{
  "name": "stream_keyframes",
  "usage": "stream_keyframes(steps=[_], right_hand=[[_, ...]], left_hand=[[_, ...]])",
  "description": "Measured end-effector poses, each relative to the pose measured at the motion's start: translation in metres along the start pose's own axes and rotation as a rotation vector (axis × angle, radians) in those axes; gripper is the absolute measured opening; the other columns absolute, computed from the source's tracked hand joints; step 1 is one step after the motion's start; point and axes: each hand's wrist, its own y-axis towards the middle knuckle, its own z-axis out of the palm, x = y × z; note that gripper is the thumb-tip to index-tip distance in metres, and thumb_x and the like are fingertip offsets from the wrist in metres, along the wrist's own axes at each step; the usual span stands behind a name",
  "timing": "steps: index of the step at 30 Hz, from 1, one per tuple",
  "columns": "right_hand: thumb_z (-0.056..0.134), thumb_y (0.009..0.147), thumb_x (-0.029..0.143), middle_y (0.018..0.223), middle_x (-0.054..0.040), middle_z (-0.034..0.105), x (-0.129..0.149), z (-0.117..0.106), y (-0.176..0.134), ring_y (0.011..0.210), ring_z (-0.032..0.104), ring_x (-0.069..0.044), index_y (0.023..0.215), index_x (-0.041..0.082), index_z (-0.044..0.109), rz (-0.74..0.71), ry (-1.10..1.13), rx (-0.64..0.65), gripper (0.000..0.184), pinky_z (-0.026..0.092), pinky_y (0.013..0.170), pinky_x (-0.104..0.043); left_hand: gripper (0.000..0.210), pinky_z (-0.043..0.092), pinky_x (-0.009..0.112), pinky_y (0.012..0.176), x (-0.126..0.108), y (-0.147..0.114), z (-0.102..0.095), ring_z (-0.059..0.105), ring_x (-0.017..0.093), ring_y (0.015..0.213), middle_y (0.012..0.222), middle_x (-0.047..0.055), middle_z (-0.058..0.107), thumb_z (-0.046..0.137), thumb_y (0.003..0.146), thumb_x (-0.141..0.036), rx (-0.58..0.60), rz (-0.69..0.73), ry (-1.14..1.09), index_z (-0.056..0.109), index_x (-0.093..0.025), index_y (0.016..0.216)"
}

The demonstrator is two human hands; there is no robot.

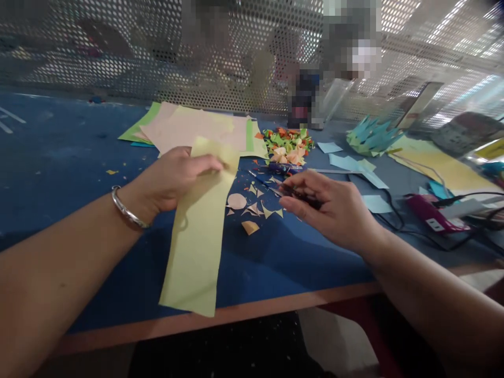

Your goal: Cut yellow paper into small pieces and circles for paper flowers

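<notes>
A long strip of pale yellow paper (199, 236) hangs from my left hand (189, 170), pinched near its top with the thumb on the front. The strip's lower end reaches the table's front edge. My right hand (325, 207) is closed around a pair of scissors (275, 190), whose blades point left toward the strip but stay apart from it. Most of the handles are hidden by my fingers. Below and between the hands lie small paper scraps (254, 207), among them a pale pink round piece (237, 201) and an orange-tan bit (250, 227).
Sheets of coloured paper (177, 123) lie at the back left, beside a pile of folded green and orange pieces (289, 144). To the right are light blue paper pieces (356, 164), a spiky blue paper shape (372, 136) and a magenta power strip (435, 214) with black cords. Perforated metal panels (149, 63) stand behind.
</notes>
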Motion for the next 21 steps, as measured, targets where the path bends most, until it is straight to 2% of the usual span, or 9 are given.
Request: stream_keyframes(steps=[3,7,10,13,18,21], right_hand=[[0.06,0.094,0.048,0.09,-0.0029,0.073,0.008,-0.004,-0.02,0.069,0.066,-0.013,0.113,0.022,0.063,-0.031,-0.111,0.006,0.033,0.049,0.066,-0.024],[0.06,0.095,0.042,0.093,-0.0027,0.077,0.006,-0.001,-0.056,0.072,0.071,-0.015,0.117,0.024,0.059,-0.044,-0.15,0.071,0.028,0.052,0.068,-0.024],[0.058,0.097,0.034,0.103,-0.0035,0.077,-0.002,0.003,-0.085,0.077,0.073,-0.016,0.119,0.025,0.055,-0.034,-0.154,0.044,0.024,0.053,0.068,-0.024],[0.059,0.097,0.031,0.105,-0.0056,0.076,-0.011,0.006,-0.109,0.077,0.071,-0.017,0.121,0.024,0.053,-0.094,-0.245,-0.044,0.026,0.054,0.07,-0.027],[0.062,0.095,0.026,0.121,-0.0109,0.072,-0.021,0.012,-0.125,0.103,0.068,-0.023,0.132,0.019,0.05,-0.19,-0.325,-0.047,0.04,0.056,0.086,-0.036],[0.061,0.095,0.03,0.126,-0.0144,0.069,-0.017,0.019,-0.127,0.107,0.067,-0.026,0.131,0.016,0.051,-0.228,-0.441,-0.032,0.04,0.057,0.087,-0.04]], left_hand=[[0.022,0.057,0.035,0.06,-0.002,-0.001,-0.003,0.065,0.016,0.051,0.06,0.003,0.068,0.065,0.082,-0.024,-0.012,0.011,0.028,0.066,-0.005,0.093],[0.029,0.056,0.034,0.065,-0.003,0.0,-0.008,0.064,0.014,0.054,0.064,0.004,0.068,0.069,0.077,-0.021,-0.051,0.102,0.029,0.065,0.0,0.097],[0.033,0.057,0.035,0.066,-0.002,0.0,-0.011,0.064,0.014,0.056,0.065,0.004,0.068,0.071,0.077,-0.023,-0.05,0.104,0.046,0.064,0.0,0.099],[0.038,0.057,0.034,0.063,-0.003,-0.001,-0.012,0.064,0.015,0.055,0.064,0.004,0.067,0.072,0.077,-0.028,-0.075,0.111,0.104,0.062,0.0,0.101],[0.034,0.055,0.029,0.055,-0.006,-0.004,-0.012,0.062,0.014,0.047,0.06,0.004,0.066,0.069,0.081,-0.03,-0.013,0.067,0.156,0.06,-0.001,0.096],[0.027,0.055,0.03,0.054,-0.008,-0.006,-0.008,0.063,0.015,0.046,0.058,0.005,0.068,0.068,0.081,-0.029,0.026,0.036,0.15,0.063,-0.003,0.089]])
